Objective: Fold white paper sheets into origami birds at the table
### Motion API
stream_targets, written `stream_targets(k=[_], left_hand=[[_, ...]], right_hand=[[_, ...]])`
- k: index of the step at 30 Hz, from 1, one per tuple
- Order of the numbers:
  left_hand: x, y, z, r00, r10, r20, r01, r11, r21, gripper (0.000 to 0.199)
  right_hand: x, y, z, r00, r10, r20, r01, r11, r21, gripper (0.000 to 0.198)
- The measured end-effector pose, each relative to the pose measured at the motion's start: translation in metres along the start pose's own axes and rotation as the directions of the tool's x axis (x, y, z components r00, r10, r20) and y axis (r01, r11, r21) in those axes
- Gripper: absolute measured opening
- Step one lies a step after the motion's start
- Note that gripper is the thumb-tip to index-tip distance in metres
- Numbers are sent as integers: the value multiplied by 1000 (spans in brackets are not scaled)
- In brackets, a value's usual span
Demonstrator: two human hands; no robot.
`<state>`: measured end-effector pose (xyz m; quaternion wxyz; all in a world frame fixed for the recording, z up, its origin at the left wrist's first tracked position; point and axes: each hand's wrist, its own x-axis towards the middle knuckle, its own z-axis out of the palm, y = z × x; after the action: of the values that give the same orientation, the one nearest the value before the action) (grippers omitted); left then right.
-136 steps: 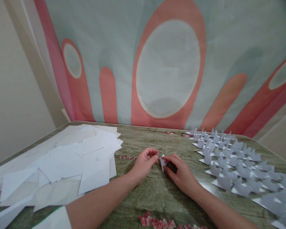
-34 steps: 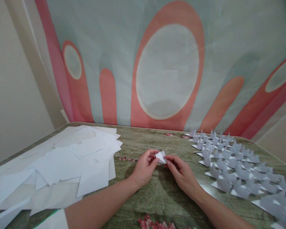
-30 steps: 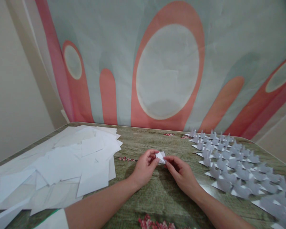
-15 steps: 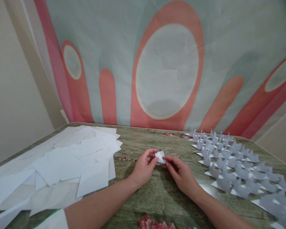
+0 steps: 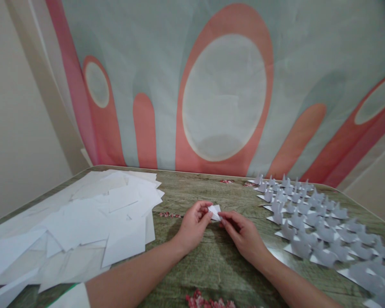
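Note:
A small folded piece of white paper is held just above the table, between both hands. My left hand pinches its left side with thumb and fingers. At its lower right corner, the fingertips of my right hand grip the paper. To the left spreads a heap of loose white paper sheets, overlapping at odd angles. On the right stand several rows of folded white paper figures with upright points.
The wood-patterned table carries printed pink flowers. Behind its far edge hangs a grey-green backdrop with coral shapes. A plain wall rises on the left.
Both hands keep hold of the folded paper in nearly the same place. The paper's tilt differs very slightly, and the whole view has shifted a little.

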<state>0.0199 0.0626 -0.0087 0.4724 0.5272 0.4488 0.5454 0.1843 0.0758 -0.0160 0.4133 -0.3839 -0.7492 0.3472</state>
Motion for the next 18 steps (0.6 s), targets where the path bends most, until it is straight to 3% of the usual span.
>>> stream_targets(k=[12, 18], left_hand=[[0, 1, 0, 1000, 18, 3, -18, 1000, 0, 23], [-3, 2, 2, 994, 75, 82, -78, 996, 39, 27]], right_hand=[[0, -3, 0, 1000, -18, 1, 18, 1000, -8, 23], [2, -5, -1, 1000, -19, -8, 20, 999, 38, 20]])
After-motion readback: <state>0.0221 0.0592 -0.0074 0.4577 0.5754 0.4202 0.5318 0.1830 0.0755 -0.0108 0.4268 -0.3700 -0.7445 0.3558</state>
